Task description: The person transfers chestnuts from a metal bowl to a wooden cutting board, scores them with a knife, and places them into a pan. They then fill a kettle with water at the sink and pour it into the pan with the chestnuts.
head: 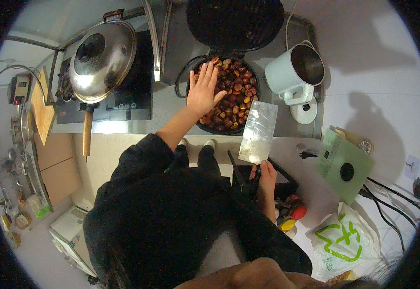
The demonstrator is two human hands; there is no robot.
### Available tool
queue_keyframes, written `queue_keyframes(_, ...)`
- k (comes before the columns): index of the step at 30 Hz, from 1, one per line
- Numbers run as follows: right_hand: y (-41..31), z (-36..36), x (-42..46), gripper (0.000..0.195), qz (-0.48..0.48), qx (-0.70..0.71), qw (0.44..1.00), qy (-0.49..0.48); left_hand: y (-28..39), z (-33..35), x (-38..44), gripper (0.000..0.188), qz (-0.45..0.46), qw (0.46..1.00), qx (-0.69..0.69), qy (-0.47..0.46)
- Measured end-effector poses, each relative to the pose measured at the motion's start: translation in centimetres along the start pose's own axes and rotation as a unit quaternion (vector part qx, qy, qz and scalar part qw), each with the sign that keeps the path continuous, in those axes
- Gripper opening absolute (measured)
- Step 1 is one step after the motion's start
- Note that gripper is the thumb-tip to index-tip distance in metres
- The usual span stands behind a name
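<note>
My left hand [202, 88] is spread palm down over the chestnuts [237, 86] on the left side of a round black electric griddle [213, 130]. Whether the palm presses on them or hovers just above, I cannot tell. The brown-shelled chestnuts, several split to show yellow flesh, fill the pan. Behind it, the black hinged lid [235, 21] stands raised. My right hand [266, 175] grips the dark handle of a kitchen cleaver [259, 130]. Its broad, smeared blade points away from me, with the tip close to the pan's right front rim.
A white electric kettle [278, 74] without its lid stands right of the griddle, its round lid [302, 112] beside it. Left is a wok under a metal lid [103, 65] on a black cooktop [137, 103]; its wooden handle [87, 133] juts past the counter edge. A plastic bag [343, 242] lies lower right.
</note>
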State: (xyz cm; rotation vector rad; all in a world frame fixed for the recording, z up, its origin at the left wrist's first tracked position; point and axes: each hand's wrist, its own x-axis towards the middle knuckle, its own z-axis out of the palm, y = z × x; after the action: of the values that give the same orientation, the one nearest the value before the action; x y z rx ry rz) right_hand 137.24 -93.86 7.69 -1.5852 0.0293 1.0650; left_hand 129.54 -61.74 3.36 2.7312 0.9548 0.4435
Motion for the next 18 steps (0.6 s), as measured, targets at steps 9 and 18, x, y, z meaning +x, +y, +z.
queue_keyframes(9,-1.8,4.4,-1.7,0.022,-0.024,0.028,0.998,-0.054,0.5,-8.2,-15.3,0.052,-0.017,0.977,-0.210,0.033)
queue_keyframes(18,-2.7,18.8,-8.9,0.021,-0.062,0.025,0.972,-0.225,-5.5,-17.2,-32.5,0.040,-0.158,0.935,-0.280,0.147)
